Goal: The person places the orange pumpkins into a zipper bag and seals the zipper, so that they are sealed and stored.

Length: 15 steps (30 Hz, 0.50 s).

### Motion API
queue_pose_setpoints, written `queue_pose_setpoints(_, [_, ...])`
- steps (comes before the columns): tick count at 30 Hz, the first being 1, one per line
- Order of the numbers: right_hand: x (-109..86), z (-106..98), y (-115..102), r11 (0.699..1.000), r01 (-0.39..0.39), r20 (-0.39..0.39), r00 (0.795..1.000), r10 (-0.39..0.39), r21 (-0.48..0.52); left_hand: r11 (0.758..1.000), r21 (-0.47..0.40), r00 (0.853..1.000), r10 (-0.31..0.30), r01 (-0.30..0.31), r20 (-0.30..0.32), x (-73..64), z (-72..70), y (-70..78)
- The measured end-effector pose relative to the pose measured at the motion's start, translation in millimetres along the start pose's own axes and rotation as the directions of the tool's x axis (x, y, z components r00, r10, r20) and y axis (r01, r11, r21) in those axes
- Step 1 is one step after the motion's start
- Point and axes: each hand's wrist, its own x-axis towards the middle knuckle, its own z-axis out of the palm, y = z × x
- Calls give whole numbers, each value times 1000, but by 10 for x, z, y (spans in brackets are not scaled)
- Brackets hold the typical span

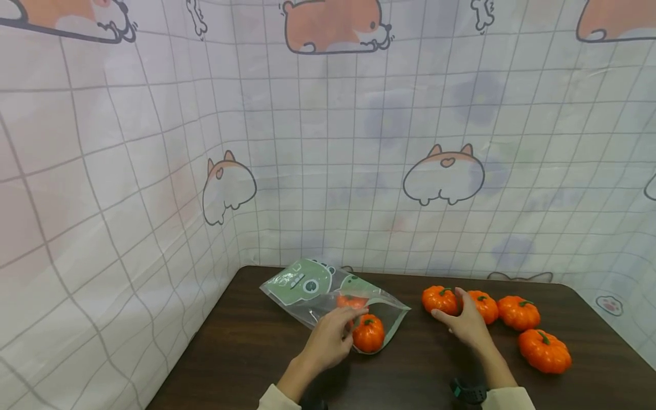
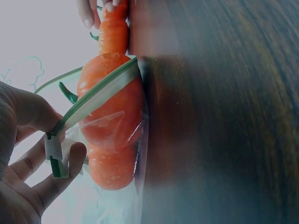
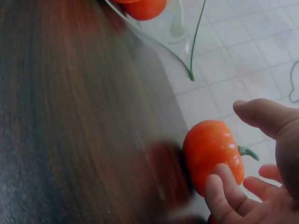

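A clear zip bag (image 1: 302,296) with a green cartoon face lies on the table, its mouth towards the right. Inside are orange toy pumpkins (image 2: 112,107), one at the mouth and another behind it. My left hand (image 1: 330,337) pinches the bag's rim by its white slider (image 2: 53,147). To the right, my right hand (image 1: 468,324) reaches over a small pumpkin (image 1: 439,299) with thumb and fingers spread. In the right wrist view its fingertips lie in front of that pumpkin (image 3: 211,151); the thumb is apart from it.
Three more pumpkins stand to the right: one beside the right hand (image 1: 483,307), a middle one (image 1: 519,312) and a nearer one (image 1: 544,351). The dark wooden table (image 1: 410,381) ends against a patterned curtain (image 1: 328,171) behind and at the left.
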Motion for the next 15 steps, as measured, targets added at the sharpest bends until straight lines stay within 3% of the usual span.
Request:
queue_pose_setpoints(7, [0, 39, 11, 995, 15, 17, 1000, -13, -102, 1000, 11, 1000, 6, -6, -7, -12, 19, -16])
queue_pose_setpoints(15, [5, 74, 23, 993, 25, 39, 999, -20, -114, 999, 12, 999, 30, -30, -23, 5, 18, -41])
